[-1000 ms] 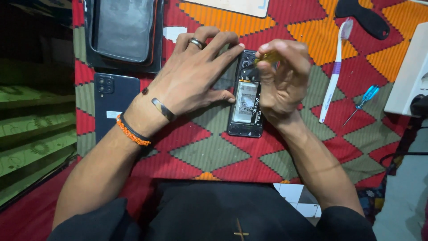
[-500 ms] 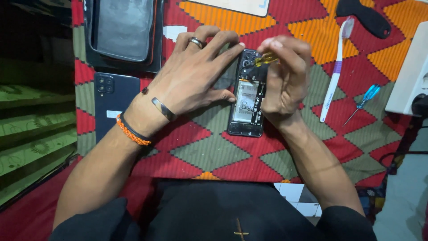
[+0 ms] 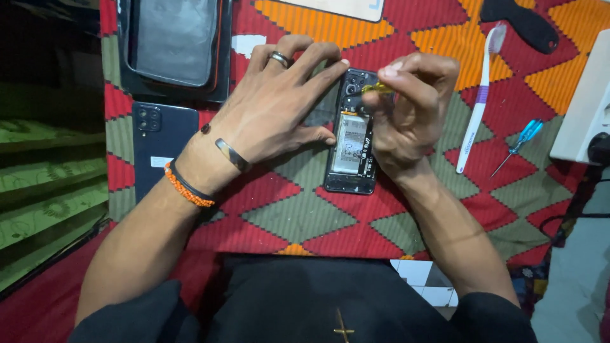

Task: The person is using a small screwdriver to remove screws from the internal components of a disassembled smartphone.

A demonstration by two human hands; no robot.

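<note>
The opened phone [image 3: 351, 143] lies back-up at the centre of the frame on the patterned cloth [image 3: 279, 209], its battery exposed. The left hand [image 3: 276, 108] presses flat on its left edge, fingers spread, gripping nothing. The right hand [image 3: 406, 108] pinches a small yellow-handled tool [image 3: 376, 87] at the phone's upper end near the camera cluster. The step looks like working on a fastening there; next calls for steady, fine fingertip control.

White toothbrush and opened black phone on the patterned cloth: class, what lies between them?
In the head view, the right hand lies between the opened black phone and the white toothbrush, pinching a small yellow tool.
</note>
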